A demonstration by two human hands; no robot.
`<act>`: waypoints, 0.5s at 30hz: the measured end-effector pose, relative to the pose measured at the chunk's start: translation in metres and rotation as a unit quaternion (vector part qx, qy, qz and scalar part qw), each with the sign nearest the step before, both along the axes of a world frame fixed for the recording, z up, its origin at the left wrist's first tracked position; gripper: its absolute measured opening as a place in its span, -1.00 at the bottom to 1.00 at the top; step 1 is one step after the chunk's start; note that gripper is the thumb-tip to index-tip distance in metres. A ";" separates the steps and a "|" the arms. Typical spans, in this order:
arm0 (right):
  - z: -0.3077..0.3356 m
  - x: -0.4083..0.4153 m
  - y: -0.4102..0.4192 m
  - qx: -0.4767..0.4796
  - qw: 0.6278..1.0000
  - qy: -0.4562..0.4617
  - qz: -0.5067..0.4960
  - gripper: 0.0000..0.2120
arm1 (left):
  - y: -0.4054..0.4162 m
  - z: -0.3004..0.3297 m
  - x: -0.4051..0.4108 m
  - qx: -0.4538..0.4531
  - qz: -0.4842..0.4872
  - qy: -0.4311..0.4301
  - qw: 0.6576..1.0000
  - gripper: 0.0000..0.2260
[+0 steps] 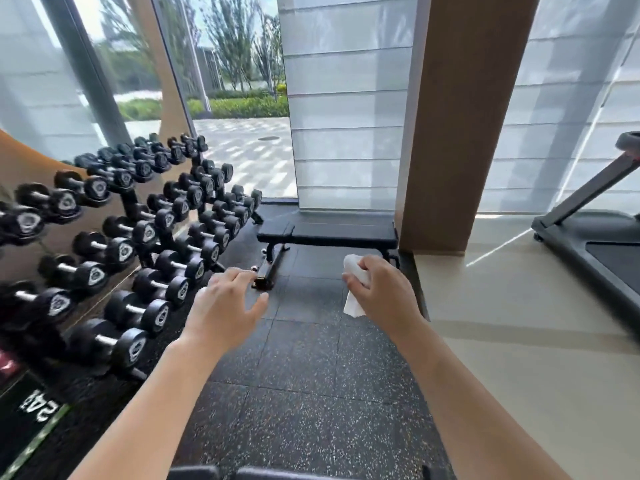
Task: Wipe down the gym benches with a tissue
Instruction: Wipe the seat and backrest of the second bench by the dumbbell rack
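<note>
A black flat gym bench (332, 232) stands crosswise on the dark floor ahead, under the window blind, its frame leg reaching toward me. My right hand (381, 289) is raised in front of the bench and closed around a crumpled white tissue (353, 271), which sticks out above and below my fingers. My left hand (227, 299) hovers at the same height to the left with fingers spread and nothing in it. Both hands are well short of the bench pad, not touching it.
A three-tier rack of black dumbbells (138, 230) runs along the left wall. A brown pillar (450, 133) rises right of the bench. A treadmill (595, 237) stands on the pale floor at far right. Speckled rubber flooring (311, 393) stretches between me and the bench.
</note>
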State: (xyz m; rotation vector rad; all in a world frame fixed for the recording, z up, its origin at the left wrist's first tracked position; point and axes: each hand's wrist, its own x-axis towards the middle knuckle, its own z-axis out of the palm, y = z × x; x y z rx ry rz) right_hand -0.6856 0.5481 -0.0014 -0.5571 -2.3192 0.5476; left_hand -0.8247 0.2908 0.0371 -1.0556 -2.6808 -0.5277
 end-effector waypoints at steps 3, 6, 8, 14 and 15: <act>0.006 -0.005 -0.020 -0.005 0.999 -0.013 0.039 -0.76 | -0.026 0.003 0.012 0.000 0.036 0.004 0.999 -0.55; 0.015 -0.015 -0.041 -0.011 0.997 -0.016 0.071 -0.74 | -0.054 0.010 0.021 -0.006 0.068 0.007 0.998 -0.54; 0.020 -0.022 -0.056 -0.017 0.996 -0.014 0.088 -0.76 | -0.073 0.017 0.022 -0.011 0.089 0.012 0.996 -0.55; 0.028 -0.041 -0.100 -0.029 0.991 -0.012 0.130 -0.76 | -0.124 0.029 0.026 -0.015 0.144 0.017 0.989 -0.59; 0.029 -0.044 -0.107 -0.029 0.990 -0.011 0.136 -0.76 | -0.134 0.030 0.027 -0.016 0.149 0.016 0.989 -0.59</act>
